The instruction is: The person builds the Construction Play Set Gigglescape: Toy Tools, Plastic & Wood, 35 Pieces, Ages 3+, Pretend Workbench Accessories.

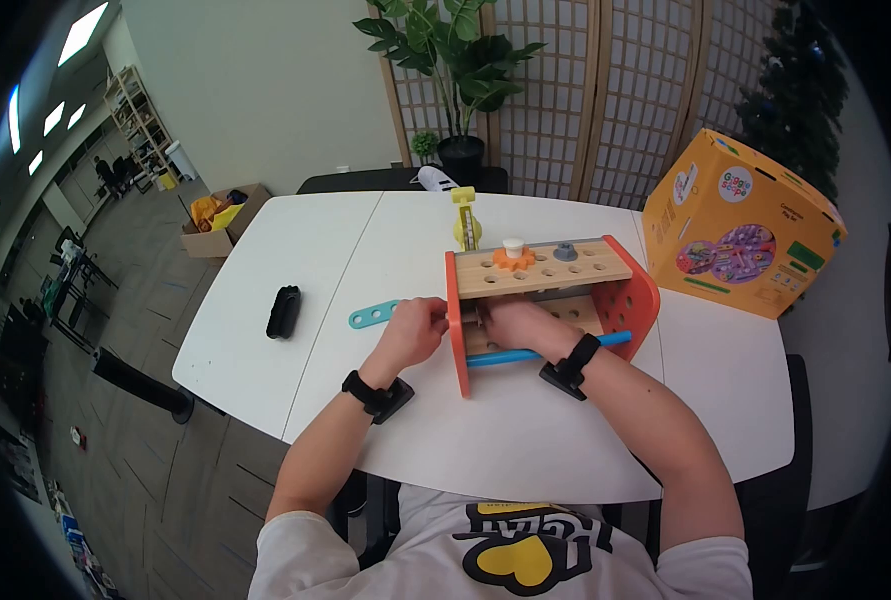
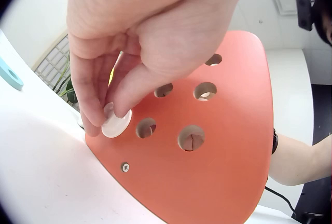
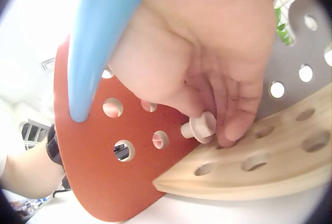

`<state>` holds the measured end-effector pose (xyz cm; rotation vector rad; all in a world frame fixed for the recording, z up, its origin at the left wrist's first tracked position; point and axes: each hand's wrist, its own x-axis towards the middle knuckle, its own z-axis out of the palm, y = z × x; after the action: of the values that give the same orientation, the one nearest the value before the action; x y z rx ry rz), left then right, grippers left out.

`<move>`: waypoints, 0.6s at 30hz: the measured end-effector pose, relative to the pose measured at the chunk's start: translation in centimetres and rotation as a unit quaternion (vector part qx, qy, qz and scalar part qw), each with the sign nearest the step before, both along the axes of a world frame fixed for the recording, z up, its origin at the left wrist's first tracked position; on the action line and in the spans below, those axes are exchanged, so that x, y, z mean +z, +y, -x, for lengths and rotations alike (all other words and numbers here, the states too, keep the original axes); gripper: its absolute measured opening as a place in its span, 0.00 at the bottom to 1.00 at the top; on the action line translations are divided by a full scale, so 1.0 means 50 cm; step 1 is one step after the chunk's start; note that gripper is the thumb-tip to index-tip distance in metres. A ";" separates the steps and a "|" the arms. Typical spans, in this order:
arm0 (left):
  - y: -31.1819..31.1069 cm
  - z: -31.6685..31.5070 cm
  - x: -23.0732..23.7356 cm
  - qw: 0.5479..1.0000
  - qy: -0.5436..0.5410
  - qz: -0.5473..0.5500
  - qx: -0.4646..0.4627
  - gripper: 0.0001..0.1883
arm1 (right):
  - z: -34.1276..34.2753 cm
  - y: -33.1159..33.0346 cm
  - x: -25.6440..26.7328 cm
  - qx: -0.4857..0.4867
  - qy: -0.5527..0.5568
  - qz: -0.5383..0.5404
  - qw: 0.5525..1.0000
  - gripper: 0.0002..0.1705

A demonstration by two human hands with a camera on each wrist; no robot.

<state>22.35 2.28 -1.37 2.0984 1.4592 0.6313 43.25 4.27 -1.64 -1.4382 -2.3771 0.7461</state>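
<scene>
A wooden toy workbench with red side panels stands on the table. Outside its left panel, my left hand pinches a white round disc, which lies flat against the red face near a lower corner. My right hand reaches inside the bench between the top board and the blue bar. Its thumb and fingers pinch a white flanged toy bolt beside the inner face of that panel, above the lower holed board. The bolt's stub points towards the panel.
An orange gear and a grey piece sit on the top board. A teal holed strip, a black case and a yellow toy lie around. A large yellow box stands at right.
</scene>
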 end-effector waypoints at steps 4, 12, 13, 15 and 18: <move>-0.006 -0.003 0.010 1.000 0.002 -0.006 -0.004 0.13 | 0.001 -0.010 0.013 0.003 -0.009 0.014 1.000 0.15; -0.006 -0.004 0.009 1.000 -0.005 -0.005 -0.003 0.13 | -0.004 -0.010 0.019 0.001 -0.008 0.014 1.000 0.15; -0.005 -0.004 0.006 1.000 -0.009 -0.004 -0.004 0.13 | -0.001 -0.011 0.024 0.002 -0.012 0.016 1.000 0.15; -0.002 -0.001 -0.003 1.000 -0.017 -0.003 -0.004 0.13 | 0.003 -0.017 0.036 -0.011 -0.008 0.031 0.999 0.15; -0.005 -0.002 0.002 1.000 -0.001 -0.005 0.000 0.12 | 0.008 -0.028 0.052 -0.026 -0.001 0.036 0.999 0.14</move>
<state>22.47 2.05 -1.27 2.1044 1.4566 0.6420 42.83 2.85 0.96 -1.5242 -2.3261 0.8263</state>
